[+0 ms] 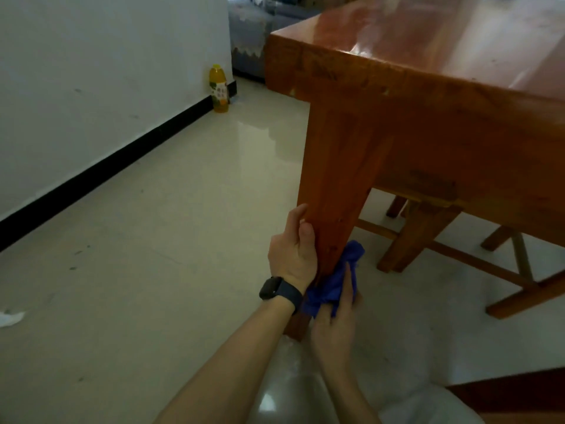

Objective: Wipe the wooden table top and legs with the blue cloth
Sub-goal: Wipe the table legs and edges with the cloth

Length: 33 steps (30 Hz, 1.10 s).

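The wooden table [428, 96] fills the upper right, its glossy top seen from the corner. Its thick near leg [339, 166] runs down to the floor at centre. My left hand [293, 249], with a dark watch on the wrist, grips the lower left edge of this leg. My right hand [336, 319] presses the crumpled blue cloth [333, 283] against the leg's lower right face, close to the floor. The leg's foot is partly hidden behind my hands.
A wooden bench [434, 234] with crossbars stands under the table at right. A yellow bottle [219, 88] stands by the white wall's black skirting. A white scrap [10, 318] lies on the tiled floor at left. A sofa [260, 29] sits far back.
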Each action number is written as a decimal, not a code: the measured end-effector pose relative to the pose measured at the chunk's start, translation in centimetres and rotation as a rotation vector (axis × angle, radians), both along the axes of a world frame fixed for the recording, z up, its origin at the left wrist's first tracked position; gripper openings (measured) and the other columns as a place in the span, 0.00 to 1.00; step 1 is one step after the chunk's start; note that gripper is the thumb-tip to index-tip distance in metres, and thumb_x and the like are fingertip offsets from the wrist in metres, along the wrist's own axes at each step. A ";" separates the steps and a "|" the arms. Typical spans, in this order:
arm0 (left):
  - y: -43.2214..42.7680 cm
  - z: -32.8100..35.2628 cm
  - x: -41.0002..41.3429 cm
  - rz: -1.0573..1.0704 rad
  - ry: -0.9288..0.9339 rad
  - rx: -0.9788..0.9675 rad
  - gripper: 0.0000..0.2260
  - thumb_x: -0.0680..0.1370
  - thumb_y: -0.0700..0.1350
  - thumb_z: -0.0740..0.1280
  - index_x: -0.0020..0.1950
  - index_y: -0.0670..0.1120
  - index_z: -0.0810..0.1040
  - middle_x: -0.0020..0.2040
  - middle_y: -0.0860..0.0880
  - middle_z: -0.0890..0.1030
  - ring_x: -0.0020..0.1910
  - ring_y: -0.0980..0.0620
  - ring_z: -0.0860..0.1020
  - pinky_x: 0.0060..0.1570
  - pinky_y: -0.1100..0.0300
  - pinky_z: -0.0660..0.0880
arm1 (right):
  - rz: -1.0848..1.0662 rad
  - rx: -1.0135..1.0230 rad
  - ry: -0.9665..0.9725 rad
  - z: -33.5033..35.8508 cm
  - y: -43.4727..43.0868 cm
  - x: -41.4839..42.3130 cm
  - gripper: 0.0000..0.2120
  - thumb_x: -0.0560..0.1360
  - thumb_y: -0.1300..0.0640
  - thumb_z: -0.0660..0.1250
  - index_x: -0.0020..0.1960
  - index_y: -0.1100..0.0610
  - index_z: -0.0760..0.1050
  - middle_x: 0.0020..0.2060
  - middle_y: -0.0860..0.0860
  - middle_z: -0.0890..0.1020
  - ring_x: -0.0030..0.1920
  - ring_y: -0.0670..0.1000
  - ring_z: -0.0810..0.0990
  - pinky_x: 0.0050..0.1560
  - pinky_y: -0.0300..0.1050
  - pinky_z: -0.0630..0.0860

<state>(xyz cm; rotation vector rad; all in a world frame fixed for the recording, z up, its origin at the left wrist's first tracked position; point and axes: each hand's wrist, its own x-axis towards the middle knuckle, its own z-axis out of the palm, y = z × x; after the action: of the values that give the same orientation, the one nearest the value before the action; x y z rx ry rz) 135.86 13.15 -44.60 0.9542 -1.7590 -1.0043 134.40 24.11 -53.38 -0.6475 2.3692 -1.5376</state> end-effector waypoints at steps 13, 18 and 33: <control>-0.6 -0.7 0.9 -0.135 -0.002 -0.053 0.44 0.68 0.79 0.38 0.68 0.53 0.70 0.33 0.61 0.76 0.28 0.58 0.75 0.27 0.65 0.70 | -0.036 0.010 -0.040 -0.6 -0.5 2.1 0.34 0.75 0.56 0.61 0.74 0.37 0.51 0.71 0.53 0.60 0.59 0.51 0.75 0.58 0.51 0.77; -0.1 -0.5 1.3 -0.215 0.050 0.078 0.41 0.66 0.81 0.43 0.67 0.58 0.69 0.50 0.51 0.83 0.39 0.56 0.79 0.34 0.69 0.73 | -0.026 -0.082 -0.064 1.3 -0.1 0.0 0.35 0.72 0.56 0.72 0.73 0.44 0.58 0.66 0.47 0.68 0.59 0.41 0.75 0.56 0.36 0.74; 2.2 -14.5 8.0 -0.533 -0.376 1.083 0.23 0.76 0.38 0.67 0.67 0.55 0.65 0.61 0.45 0.78 0.58 0.44 0.79 0.49 0.52 0.81 | 0.375 0.019 -0.866 -6.9 4.4 1.2 0.52 0.50 0.63 0.71 0.73 0.53 0.61 0.64 0.55 0.75 0.61 0.59 0.77 0.59 0.61 0.76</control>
<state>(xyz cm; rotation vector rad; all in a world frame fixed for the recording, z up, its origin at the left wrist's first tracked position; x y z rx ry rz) 143.85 15.34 -59.11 1.3951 -1.7669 -2.3796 135.59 28.49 -60.29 -0.2927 1.5112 -1.2630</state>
